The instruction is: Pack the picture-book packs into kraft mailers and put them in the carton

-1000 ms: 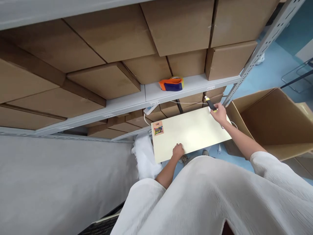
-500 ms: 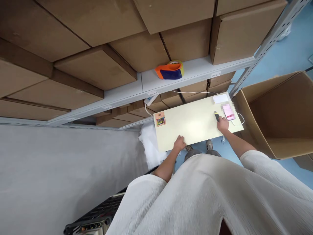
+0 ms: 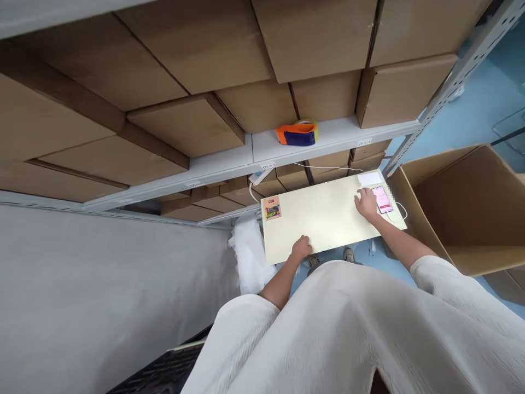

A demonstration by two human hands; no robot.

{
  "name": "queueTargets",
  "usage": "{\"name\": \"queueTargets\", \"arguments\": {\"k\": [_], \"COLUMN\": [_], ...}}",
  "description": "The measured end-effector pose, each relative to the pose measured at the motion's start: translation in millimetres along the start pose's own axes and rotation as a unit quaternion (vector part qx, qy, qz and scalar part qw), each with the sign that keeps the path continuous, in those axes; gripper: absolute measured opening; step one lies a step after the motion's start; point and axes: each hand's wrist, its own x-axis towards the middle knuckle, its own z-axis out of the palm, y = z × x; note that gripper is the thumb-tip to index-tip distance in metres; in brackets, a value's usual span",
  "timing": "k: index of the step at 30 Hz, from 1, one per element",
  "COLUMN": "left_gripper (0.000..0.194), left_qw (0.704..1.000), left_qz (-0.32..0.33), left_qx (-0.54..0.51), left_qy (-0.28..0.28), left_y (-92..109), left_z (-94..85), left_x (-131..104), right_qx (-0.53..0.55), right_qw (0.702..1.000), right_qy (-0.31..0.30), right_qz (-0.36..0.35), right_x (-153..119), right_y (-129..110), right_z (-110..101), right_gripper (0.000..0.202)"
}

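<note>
Near the front edge of the cream tabletop (image 3: 324, 213), my left hand (image 3: 301, 248) lies flat with its fingers stretched out, holding nothing. Toward the right end, my right hand (image 3: 366, 203) is over the tabletop, fingers bent inward. Whatever it holds is hidden beneath the hand; the utility knife does not show. Just right of that hand lies a phone (image 3: 382, 199) with a lit pink screen, partly pixelated. Behind the hand is a white rectangular pad or stack of paper (image 3: 369, 178). A small colourful printed card (image 3: 271, 208) lies at the left end.
Shelves hold rows of cardboard boxes (image 3: 229, 44). An orange and blue tape dispenser (image 3: 298, 133) sits on the shelf edge (image 3: 217, 166). A power strip (image 3: 260, 176) hangs below. A large open carton (image 3: 471, 213) stands right; white wrapping (image 3: 250, 254) lies left.
My right hand has shifted slightly up and left, and the dark-and-yellow utility knife it held no longer shows. My left hand stays on the tabletop. The view has tilted upward.
</note>
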Motion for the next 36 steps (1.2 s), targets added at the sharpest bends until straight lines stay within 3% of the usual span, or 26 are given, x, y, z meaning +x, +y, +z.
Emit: {"name": "queueTargets", "arguments": {"k": [4,6,10,14,19,24,29,36], "left_gripper": [0.045,0.046,0.044,0.045,0.05,0.045,0.042,0.042], "left_qw": [1.0,1.0,0.999,0.999,0.997,0.998,0.998,0.998], "left_qz": [-0.002,0.006,0.028,0.039,0.043,0.048,0.046,0.023], "left_qx": [0.001,-0.002,-0.012,-0.033,-0.054,-0.041,-0.013,0.06], "left_qy": [-0.004,0.002,0.012,0.016,0.023,0.025,0.031,0.009], "left_y": [0,0,-3,-9,-12,-12,-9,9], "left_z": [-10.1,-10.7,-5.4,1.1,4.8,3.5,-1.5,-4.9], "left_x": [-2,-3,-6,-8,-9,-11,-9,-6], "right_qx": [0.023,0.012,-0.032,-0.075,-0.118,-0.116,-0.085,-0.02], "right_qw": [0.98,0.964,0.952,0.951,0.952,0.952,0.958,0.978], "right_qy": [0.113,0.133,0.101,0.055,0.057,0.068,0.085,0.05], "right_qz": [-0.163,-0.228,-0.286,-0.295,-0.278,-0.276,-0.261,-0.2], "right_x": [69,102,155,190,204,184,130,28], "right_y": [-78,-122,-196,-231,-237,-239,-219,-147], "right_z": [-55,-83,-121,-125,-115,-118,-112,-73], "right_gripper": [0.048,0.054,0.067,0.067,0.058,0.049,0.047,0.037]}}
